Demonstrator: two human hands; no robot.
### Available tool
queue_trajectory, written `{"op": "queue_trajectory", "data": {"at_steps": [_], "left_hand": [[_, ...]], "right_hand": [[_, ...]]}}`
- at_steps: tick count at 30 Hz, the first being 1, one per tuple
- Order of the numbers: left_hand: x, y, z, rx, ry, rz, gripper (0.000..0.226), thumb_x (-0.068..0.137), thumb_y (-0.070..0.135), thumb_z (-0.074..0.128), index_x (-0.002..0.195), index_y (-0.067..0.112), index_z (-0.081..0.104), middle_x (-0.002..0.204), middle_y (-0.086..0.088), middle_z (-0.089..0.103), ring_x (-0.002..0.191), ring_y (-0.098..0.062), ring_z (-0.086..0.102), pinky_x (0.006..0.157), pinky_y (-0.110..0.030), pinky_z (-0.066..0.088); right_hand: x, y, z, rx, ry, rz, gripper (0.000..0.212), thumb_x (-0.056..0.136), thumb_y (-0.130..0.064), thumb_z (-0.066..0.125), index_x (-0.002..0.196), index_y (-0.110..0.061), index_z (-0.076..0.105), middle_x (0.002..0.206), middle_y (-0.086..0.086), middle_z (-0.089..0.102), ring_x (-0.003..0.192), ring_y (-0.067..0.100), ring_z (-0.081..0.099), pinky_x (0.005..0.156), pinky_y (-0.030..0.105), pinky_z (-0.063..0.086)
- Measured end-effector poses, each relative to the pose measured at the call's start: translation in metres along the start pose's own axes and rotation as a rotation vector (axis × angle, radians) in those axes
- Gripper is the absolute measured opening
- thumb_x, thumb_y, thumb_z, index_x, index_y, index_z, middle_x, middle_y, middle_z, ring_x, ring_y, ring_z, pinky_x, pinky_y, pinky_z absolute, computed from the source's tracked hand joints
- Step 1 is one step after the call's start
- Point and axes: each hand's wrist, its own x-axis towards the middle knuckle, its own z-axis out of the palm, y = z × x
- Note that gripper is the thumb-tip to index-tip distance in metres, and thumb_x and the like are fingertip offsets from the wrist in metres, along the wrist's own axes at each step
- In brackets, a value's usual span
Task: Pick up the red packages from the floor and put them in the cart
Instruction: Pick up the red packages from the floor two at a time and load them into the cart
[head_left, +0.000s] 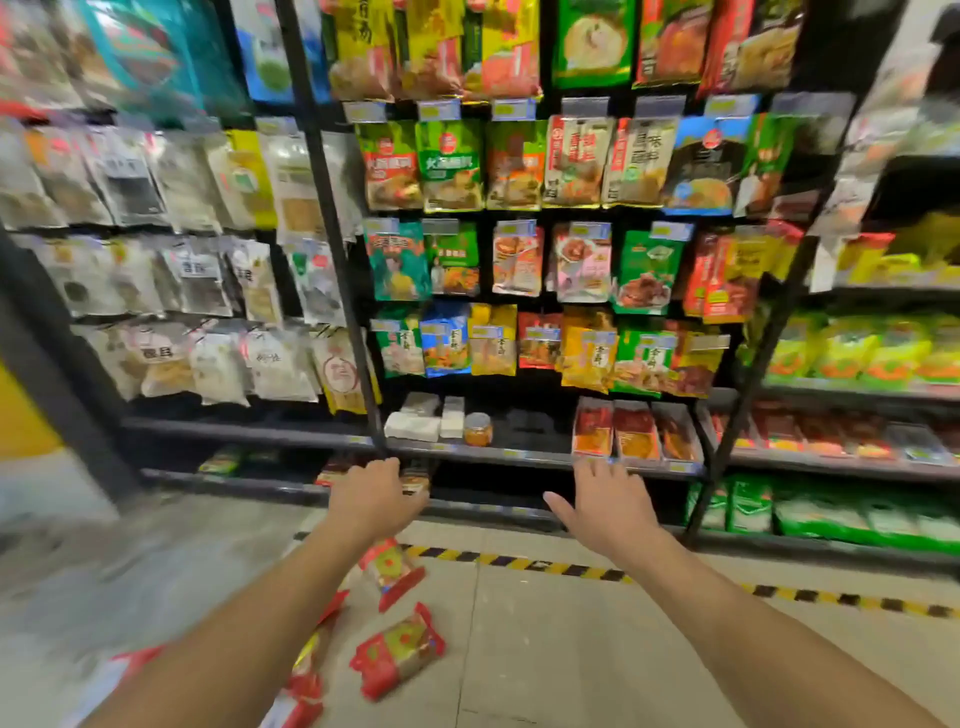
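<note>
Lying diagonal, up-right — red package (397, 652)

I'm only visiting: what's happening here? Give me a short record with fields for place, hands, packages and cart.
place: shop aisle facing shelves of food packets
left hand: stretched forward, fingers curled; grip unclear
right hand: stretched forward, fingers spread, empty
red packages: several on the floor beneath the left arm
cart: not in view
</note>
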Motion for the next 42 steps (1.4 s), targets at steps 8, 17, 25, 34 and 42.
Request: {"op": "queue_trajectory", "data": {"at_steps": [8,17,25,34,42], "left_hand": [[0.012,-0.113,0.003,-0.050,-0.004,-0.339,0.076,0.098,0.068,0.059,0.156,0.020,0.051,0.157,-0.008,0.060,0.143,-0.032,0.057,0.116,-0.048,0.050],[0.041,-0.165,0.018,-0.061,0.006,-0.554,0.078,0.102,0.069,0.055,0.162,0.020,0.045,0.166,-0.009,0.051,0.148,-0.034,0.051,0.121,-0.050,0.046],[0.043,-0.226,0.059,-0.047,-0.088,-0.674,0.072,0.100,0.071,0.054,0.149,0.019,0.056,0.151,-0.010,0.062,0.136,-0.036,0.059,0.109,-0.050,0.053],[0.079,-0.306,0.126,-0.008,-0.156,-0.632,0.071,0.101,0.065,0.054,0.154,0.018,0.052,0.154,-0.010,0.061,0.140,-0.035,0.058,0.113,-0.048,0.050],[0.161,-0.365,0.313,0.118,-0.260,-0.536,0.076,0.108,0.061,0.046,0.168,0.017,0.032,0.173,-0.010,0.040,0.159,-0.035,0.038,0.127,-0.052,0.033]], "right_hand": [[0.084,-0.122,0.018,-0.005,-0.051,-0.328,0.075,0.105,-0.072,0.035,0.153,-0.015,0.047,0.151,0.012,0.056,0.141,0.035,0.051,0.114,0.050,0.045],[0.164,-0.205,0.034,-0.017,-0.087,-0.577,0.073,0.106,-0.068,0.040,0.155,-0.014,0.045,0.152,0.013,0.054,0.141,0.036,0.049,0.113,0.051,0.044],[0.199,-0.286,0.077,-0.070,-0.177,-0.722,0.072,0.106,-0.069,0.036,0.151,-0.014,0.047,0.152,0.015,0.054,0.143,0.038,0.047,0.115,0.054,0.042],[0.221,-0.359,0.162,-0.073,-0.231,-0.706,0.074,0.106,-0.070,0.033,0.154,-0.015,0.045,0.153,0.013,0.054,0.141,0.035,0.049,0.112,0.050,0.043],[0.261,-0.389,0.381,-0.070,-0.332,-0.626,0.074,0.107,-0.069,0.029,0.157,-0.017,0.040,0.155,0.013,0.052,0.145,0.036,0.045,0.118,0.052,0.038]]}}
